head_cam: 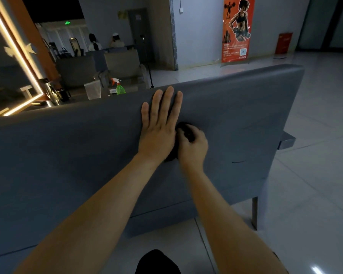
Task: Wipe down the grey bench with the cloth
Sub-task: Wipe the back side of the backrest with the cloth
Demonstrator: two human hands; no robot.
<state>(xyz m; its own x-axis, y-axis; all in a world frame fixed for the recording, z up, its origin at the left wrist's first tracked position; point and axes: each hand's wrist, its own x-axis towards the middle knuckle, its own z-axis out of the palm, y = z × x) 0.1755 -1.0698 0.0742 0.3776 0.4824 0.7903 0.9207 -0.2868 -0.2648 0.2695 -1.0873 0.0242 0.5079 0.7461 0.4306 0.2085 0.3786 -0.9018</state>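
Grey bench [67, 155], seen from behind, padded back panel facing camera, top edge rounded. Stands on pale glossy tile floor [315, 194], metal leg [254, 212] at right end. On panel: left hand [158, 131] laid flat, fingers straight, tips near top edge. Right hand [192, 147] just beside it, touching, fingers curled round dark cloth [187, 131] pressed to panel. Couple dark scuff marks [238, 161] further right.

I see a plain slate-grey bench [236, 107], a black cloth [186, 129], a green spray bottle [120, 89] with a red-and-white trigger, an orange-red poster [238, 30] printed with a figure, a red box [284, 43], and pale grey floor tiles [315, 175].
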